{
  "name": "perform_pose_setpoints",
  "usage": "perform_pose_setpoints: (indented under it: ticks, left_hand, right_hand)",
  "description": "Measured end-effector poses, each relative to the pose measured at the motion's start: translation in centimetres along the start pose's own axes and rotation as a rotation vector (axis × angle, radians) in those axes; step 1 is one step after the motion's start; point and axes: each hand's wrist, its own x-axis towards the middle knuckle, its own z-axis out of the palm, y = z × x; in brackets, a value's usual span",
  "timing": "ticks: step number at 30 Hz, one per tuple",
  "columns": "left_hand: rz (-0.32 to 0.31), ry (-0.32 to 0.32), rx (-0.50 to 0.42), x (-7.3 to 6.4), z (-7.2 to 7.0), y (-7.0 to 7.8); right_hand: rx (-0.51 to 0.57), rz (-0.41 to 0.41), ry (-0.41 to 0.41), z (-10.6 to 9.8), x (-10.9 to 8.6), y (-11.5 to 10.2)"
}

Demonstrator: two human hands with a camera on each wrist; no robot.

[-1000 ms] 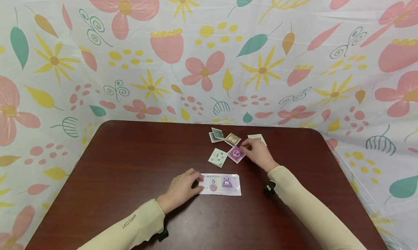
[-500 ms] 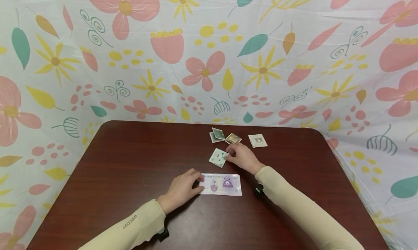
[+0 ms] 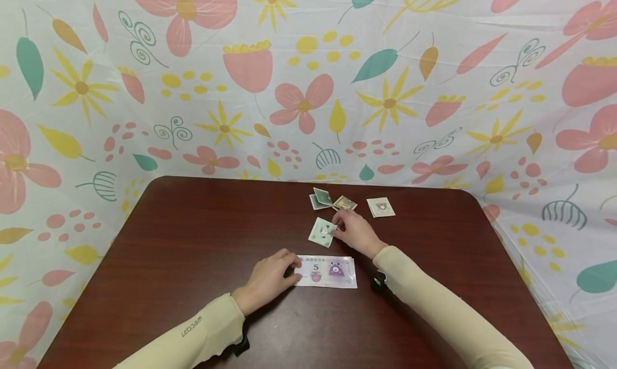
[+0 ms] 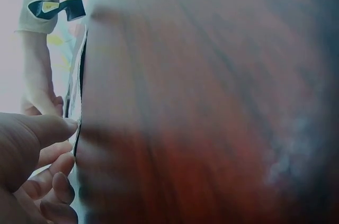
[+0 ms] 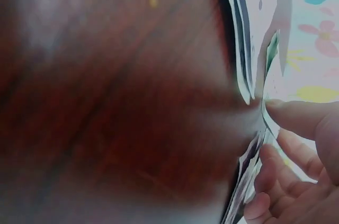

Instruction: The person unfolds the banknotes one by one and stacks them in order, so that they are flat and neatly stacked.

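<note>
My left hand [image 3: 269, 278] holds the left end of a small stack of purple play banknotes [image 3: 330, 271] marked 5, thumb and fingertips at its edge. In the left wrist view my left thumb [image 4: 50, 128] lies against the stack's edge. Farther back, my right hand [image 3: 358, 232] pinches the right corner of a folded green play banknote [image 3: 320, 232], which lies near the table. In the right wrist view the thumb [image 5: 296, 118] sits on the green note's edge. A folded purple note [image 5: 242, 176] shows under the fingers there; from the head view the hand hides it.
Behind the right hand lie a dark green folded note [image 3: 322, 198] standing partly open and a folded brownish note [image 3: 345, 203]. A pale folded note [image 3: 381, 208] is at the right. A flowered cloth [image 3: 299, 90] hangs behind the dark wooden table [image 3: 193, 230].
My right hand has moved left from the folded purple note to the corner of the green one, uncovering the pale note at the right. The left hand stays on the stack.
</note>
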Motion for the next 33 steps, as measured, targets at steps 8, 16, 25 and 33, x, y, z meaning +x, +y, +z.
perform_pose_setpoints:
  ticks: [8, 16, 25, 33]
  left_hand:
    - [-0.001, -0.004, 0.005, 0.1, 0.1, 0.1]
    - [0.003, 0.006, 0.015, -0.1, 0.1, 0.1]
    - [0.011, 0.004, 0.02, -0.2, 0.1, 0.0]
    - [0.022, 0.041, 0.018, -0.1, -0.2, 0.1]
  right_hand:
    - [0.087, 0.002, 0.018, -0.1, -0.7, 0.3]
    - [0.287, 0.029, 0.083, -1.1, -2.0, 0.3]
    - [0.427, 0.017, 0.14, -2.5, -4.2, 0.2]
    - [0.422, -0.018, 0.112, -3.7, -5.9, 0.0]
